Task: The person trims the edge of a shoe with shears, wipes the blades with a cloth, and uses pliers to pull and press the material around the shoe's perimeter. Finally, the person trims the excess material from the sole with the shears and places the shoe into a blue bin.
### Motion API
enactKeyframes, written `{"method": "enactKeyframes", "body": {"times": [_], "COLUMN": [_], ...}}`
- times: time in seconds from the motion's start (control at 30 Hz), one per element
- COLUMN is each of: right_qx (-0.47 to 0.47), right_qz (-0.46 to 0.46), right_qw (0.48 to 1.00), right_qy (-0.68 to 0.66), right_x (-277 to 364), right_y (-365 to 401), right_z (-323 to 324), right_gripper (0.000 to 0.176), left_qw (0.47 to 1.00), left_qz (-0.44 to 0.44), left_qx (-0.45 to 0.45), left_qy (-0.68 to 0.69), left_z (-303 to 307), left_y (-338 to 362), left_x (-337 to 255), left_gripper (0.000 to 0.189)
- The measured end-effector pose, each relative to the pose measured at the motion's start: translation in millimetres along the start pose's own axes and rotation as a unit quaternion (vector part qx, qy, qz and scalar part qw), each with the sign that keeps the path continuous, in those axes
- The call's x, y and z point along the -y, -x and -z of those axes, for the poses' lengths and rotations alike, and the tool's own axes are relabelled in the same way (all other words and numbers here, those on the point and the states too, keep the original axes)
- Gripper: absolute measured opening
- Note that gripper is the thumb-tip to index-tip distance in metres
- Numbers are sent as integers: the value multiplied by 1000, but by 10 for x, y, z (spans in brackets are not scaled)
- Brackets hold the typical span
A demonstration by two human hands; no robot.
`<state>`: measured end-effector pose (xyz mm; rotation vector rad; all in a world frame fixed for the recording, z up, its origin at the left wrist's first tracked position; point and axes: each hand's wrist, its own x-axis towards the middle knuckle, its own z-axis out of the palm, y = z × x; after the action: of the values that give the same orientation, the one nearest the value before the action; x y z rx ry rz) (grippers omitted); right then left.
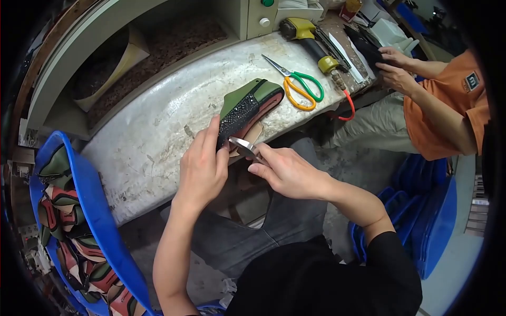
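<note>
A shoe upper (243,109) in green, black and pink lies on its side on the worn, pale workbench (153,142). My left hand (203,163) holds its near end, fingers along the speckled black part and the thumb low at the edge. Closed round a metal tool (245,146), my right hand (287,169) has the tool's tip against the near end of the upper, close to my left thumb. Part of the tool is hidden in the hand. A flat tan piece (254,134) shows beside the upper.
Scissors (299,87) with green and orange handles and a yellow-black power tool (311,43) with a red hose (348,108) lie behind. A blue basket (100,210) of uppers stands left, blue baskets (416,216) right. A co-worker in orange (437,105) handles a dark item.
</note>
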<state>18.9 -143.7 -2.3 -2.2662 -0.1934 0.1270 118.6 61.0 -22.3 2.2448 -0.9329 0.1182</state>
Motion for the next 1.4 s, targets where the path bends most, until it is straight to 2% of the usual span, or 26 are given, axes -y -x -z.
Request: {"method": "enactKeyframes", "body": {"times": [0.03, 0.23, 0.4, 0.53, 0.57, 0.7, 0.87, 0.9, 1.03, 1.23, 1.4], "right_qx": [-9, -66, -105, -98, -96, -80, -95, -97, -60, -67, -103], "right_qz": [24, 28, 36, 43, 43, 53, 66, 65, 13, -4, 19], "right_qw": [998, 992, 988, 987, 987, 991, 993, 993, 990, 992, 993], "right_qy": [51, 104, 110, 123, 120, 88, -6, -7, 130, 110, 61], "right_x": [-29, -71, -169, -227, -226, -155, -200, -186, -119, -230, -291], "right_y": [-28, 14, -38, -104, -100, -58, 31, 41, 39, -9, -6], "right_z": [3, -150, -296, -330, -338, -234, -189, -183, -119, -200, -304], "right_gripper": [19, 19, 21, 22, 22, 22, 23, 23, 23, 23, 23], "left_qw": [1000, 1000, 996, 976, 976, 912, 945, 945, 955, 961, 961], "left_qz": [9, -4, 60, 61, 65, 224, 188, 187, 172, 159, 178], "left_qx": [10, 9, 60, 124, 126, 143, 178, 179, 172, 171, 163], "left_qy": [-14, -23, -5, 169, 168, 313, 200, 199, 168, 146, 133], "left_z": [-1, -31, 50, 199, 201, 182, 227, 234, 229, 229, 138], "left_y": [-15, -8, 2, -36, -41, -136, -174, -178, -169, -199, -159], "left_x": [-2, 43, -20, 85, 80, 17, -35, -49, -95, -166, -126], "left_gripper": [61, 63, 63, 56, 56, 51, 49, 49, 49, 48, 47]}}
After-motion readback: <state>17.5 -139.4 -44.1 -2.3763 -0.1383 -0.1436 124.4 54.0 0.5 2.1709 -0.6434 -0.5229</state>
